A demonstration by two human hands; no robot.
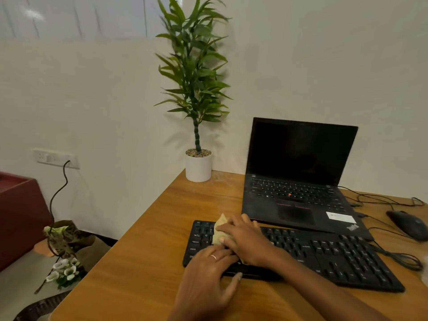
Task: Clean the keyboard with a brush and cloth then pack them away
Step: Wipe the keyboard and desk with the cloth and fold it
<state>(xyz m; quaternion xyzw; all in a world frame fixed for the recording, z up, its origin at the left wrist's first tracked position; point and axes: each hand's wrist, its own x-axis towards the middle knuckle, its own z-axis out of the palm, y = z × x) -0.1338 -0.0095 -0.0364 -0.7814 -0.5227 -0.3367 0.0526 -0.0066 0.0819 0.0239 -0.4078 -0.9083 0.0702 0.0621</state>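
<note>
Mid-wipe: right hand (243, 242) clutches cloth (218, 230) on keyboard (324, 253) lower centre, left hand (208, 274) flat, steadying its edge; brush unseen, packing still left.

Right hand (245, 242): presses cloth (218, 230) onto keyboard (324, 253)
Left hand (208, 274): flat on keyboard's near-left edge
Behind: laptop (298, 177), plant (198, 89)
Right: mouse (408, 224)

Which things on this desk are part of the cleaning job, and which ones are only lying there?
Part of the job:
keyboard
cloth, pressed on the keys by the right hand
left hand, resting on the keyboard's near edge
No brush is in view.

Only lying there:
laptop
mouse
potted plant
cables
</note>
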